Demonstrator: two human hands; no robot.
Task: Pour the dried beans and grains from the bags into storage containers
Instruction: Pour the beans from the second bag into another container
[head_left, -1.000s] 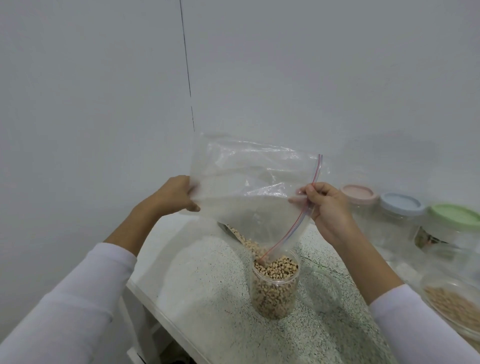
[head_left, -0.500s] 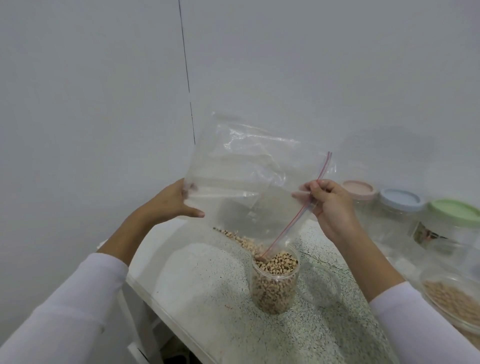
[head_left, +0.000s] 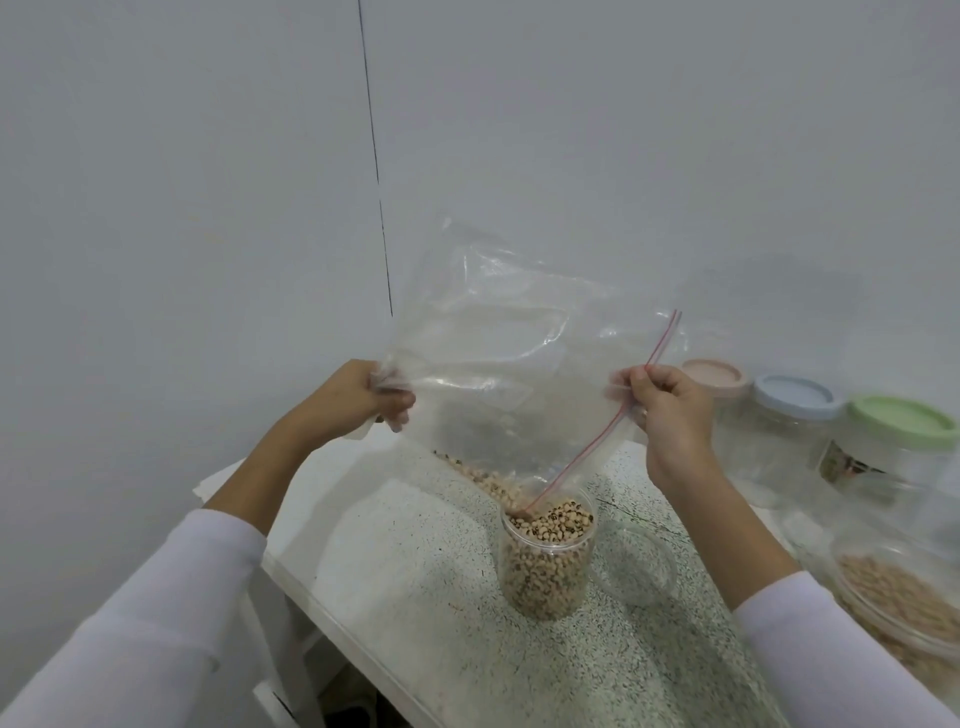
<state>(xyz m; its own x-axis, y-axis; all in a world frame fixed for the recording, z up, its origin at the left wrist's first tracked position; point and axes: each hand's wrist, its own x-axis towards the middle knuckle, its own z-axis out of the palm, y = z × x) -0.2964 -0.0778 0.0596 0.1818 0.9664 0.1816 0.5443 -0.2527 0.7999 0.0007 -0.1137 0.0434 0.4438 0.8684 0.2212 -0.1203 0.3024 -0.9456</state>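
- The clear zip-top plastic bag (head_left: 498, 374) is held tilted, its closed end bunched in the left hand (head_left: 358, 402) and its red zip strip pinched by the right hand (head_left: 670, 410).
- Below both grips, the last speckled beans (head_left: 480, 478) lie at the bag's low corner over the clear round jar (head_left: 545, 561).
- Spillage risk is judged high: the jar is nearly brimful and the mouth is slack.
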